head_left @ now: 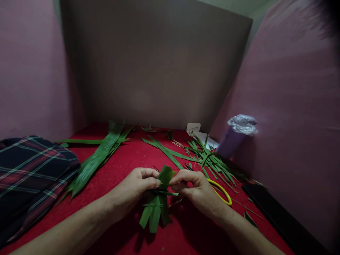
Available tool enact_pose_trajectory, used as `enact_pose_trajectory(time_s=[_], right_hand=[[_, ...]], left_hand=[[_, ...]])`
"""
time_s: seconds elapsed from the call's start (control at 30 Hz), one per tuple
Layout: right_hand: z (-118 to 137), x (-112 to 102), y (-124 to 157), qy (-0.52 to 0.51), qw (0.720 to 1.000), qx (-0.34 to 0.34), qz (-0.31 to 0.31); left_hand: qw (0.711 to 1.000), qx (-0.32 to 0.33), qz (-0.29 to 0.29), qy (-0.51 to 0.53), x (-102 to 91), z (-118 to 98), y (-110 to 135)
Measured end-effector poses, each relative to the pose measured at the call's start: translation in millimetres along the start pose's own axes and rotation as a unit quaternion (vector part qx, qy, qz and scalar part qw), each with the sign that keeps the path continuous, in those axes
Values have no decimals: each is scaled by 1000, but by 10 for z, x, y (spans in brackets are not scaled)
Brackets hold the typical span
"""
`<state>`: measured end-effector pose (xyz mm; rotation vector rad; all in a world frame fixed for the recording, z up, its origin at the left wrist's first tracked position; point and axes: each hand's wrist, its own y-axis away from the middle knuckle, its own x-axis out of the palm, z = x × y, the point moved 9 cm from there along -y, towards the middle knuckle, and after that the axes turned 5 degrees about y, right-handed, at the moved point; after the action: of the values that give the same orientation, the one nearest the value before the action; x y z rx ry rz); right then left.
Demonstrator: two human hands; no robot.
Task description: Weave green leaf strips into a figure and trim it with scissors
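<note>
Between my two hands is a woven piece of green leaf strips (pixel 154 211), with several flat strip ends fanning out below and a short broad end (pixel 166 174) standing up at the top. My left hand (pixel 139 184) pinches its upper left side between thumb and fingertips. From the right, my right hand (pixel 192 186) has thumb and forefinger closed on the edge of the broad upper end. A thin strip pokes out sideways under the right fingers. Scissors with a yellow handle (pixel 221 192) lie just beyond the right hand, partly hidden by it.
Long whole leaves (pixel 99 157) lie at the left on the red cloth (pixel 127 156), beside plaid fabric (pixel 34 177). Cut leaf strips (pixel 209 159) are heaped at the right. Behind them are white papers (pixel 193 127), a purple container with clear plastic (pixel 232 141) and a long black object (pixel 276 212).
</note>
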<state>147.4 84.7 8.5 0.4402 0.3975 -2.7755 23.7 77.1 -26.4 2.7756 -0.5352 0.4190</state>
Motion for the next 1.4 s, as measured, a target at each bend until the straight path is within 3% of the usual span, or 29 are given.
enact_pose_trajectory(time_s=[0.23,0.7,0.9,1.13,1.4], right_hand=[[-42,-10,-14,-6,1000,24,-12],[33,7,3,30,999,-21,-8],[29,20,11,31,999,-32,1],[22,29,5,26,999,-35,3],[25,-1,-7,27,999,-32,-8]], left_hand=[[1000,-1,25,10,57,-45,9],[1000,-4,-16,23,-36,19,-28],[1000,-2,13,7,6,-1,-36],[998,-11,-60,-17,-72,-17,-6],[998,15,-53,-26,-62,-57,9]])
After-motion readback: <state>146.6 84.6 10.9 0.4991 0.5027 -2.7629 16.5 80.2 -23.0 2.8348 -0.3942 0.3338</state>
